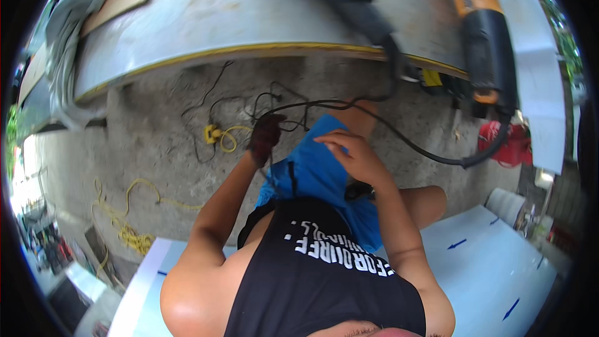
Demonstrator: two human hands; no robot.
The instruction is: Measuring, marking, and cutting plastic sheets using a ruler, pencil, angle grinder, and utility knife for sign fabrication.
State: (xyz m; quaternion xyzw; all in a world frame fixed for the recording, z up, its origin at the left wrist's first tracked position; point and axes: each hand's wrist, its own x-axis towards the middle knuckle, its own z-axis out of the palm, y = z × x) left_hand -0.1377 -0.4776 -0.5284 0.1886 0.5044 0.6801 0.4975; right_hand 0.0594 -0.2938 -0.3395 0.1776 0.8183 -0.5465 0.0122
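My left hand, in a dark red glove, is closed at the black power cords hanging below the table edge, and seems to grip them. Its fingertips are partly hidden. My right hand is bare and hovers over my blue shorts, fingers loosely stretched and holding nothing. From the cords, one thick cable loops right to an orange and black power tool on the table. A second dark tool, blurred, lies across the tabletop with its cable dropping over the edge.
The pale table has a yellowish edge. A yellow socket block and a tangled yellow cord lie on the concrete floor. Grey cloth hangs at left. A red bag-like item is at right; a pale panel lies behind me.
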